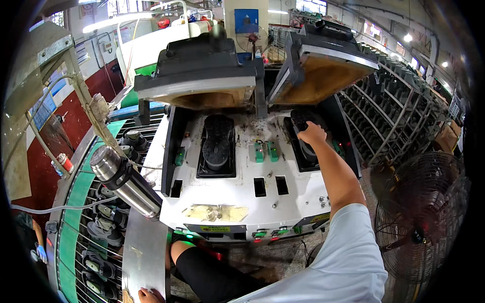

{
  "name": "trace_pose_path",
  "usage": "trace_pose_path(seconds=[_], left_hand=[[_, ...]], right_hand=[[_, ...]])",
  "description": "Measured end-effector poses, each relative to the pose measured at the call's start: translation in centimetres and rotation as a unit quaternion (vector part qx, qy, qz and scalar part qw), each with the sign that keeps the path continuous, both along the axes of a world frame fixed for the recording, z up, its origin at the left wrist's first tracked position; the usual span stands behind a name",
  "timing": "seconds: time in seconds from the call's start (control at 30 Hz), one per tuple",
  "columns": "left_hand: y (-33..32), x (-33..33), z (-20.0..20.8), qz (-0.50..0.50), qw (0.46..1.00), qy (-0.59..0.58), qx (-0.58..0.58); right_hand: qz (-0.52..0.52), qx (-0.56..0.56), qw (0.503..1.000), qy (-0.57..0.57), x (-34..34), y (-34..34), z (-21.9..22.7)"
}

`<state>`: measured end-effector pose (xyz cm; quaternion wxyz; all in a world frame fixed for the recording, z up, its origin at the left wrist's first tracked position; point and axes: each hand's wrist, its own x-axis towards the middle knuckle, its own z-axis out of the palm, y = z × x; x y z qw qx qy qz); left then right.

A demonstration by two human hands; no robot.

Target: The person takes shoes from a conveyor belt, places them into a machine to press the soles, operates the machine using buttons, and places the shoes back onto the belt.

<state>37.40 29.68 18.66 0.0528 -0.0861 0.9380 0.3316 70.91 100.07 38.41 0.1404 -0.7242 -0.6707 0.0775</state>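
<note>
item: black shoe sole [305,132], lying in the right-hand well [292,135] of a white two-station press [242,194], under the raised right lid [323,68].

handling, as judged: it is probably rubbery and light, bending a little rather than staying stiff, with a dull, grippy surface and nothing fragile about it. the rim near the toe or heel is looking like the best place to take hold, pinching across the width, keeping fingers clear of the well's edges.

appearance: it is showing as dark, oval-ended, with a moulded tread; much of it is sitting under the hand. a matching black sole [217,144] is lying in the left well.

hands: the right hand [311,134] is reaching across the press and resting curled on the sole, fingers bent over it; a firm grip cannot be told. the left hand [149,295] is lying flat and loose-fingered on a metal ledge [144,252] at the lower edge, holding nothing.

nearby: steel flask [124,181], conveyor rack [76,242] carrying shoes, floor fan [422,217].
</note>
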Motion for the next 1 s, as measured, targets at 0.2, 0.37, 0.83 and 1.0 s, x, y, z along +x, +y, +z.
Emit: trace_pose_path(seconds=[0.2,0.37,0.83,1.0], left_hand=[[-0.4,-1.4,-4.5,-0.14,0.96,0.091,-0.226],[14.5,4.1,-5.5,-0.25,0.92,0.089,0.289],[37.2,26.1,-1.9,-0.75,0.609,-0.177,0.186],[31.3,21.7,0.1,-0.724,0.643,-0.181,0.173]], right_hand=[[0.045,-0.004,0.997,-0.062,0.9,-1.5,-0.6],[0.213,0.268,0.939,-0.034,8.6,-7.1,-5.0],[-0.32,0.043,0.444,0.836,25.9,-21.4,-18.1],[-0.228,0.05,0.556,0.798,26.7,-25.5,-27.5]])
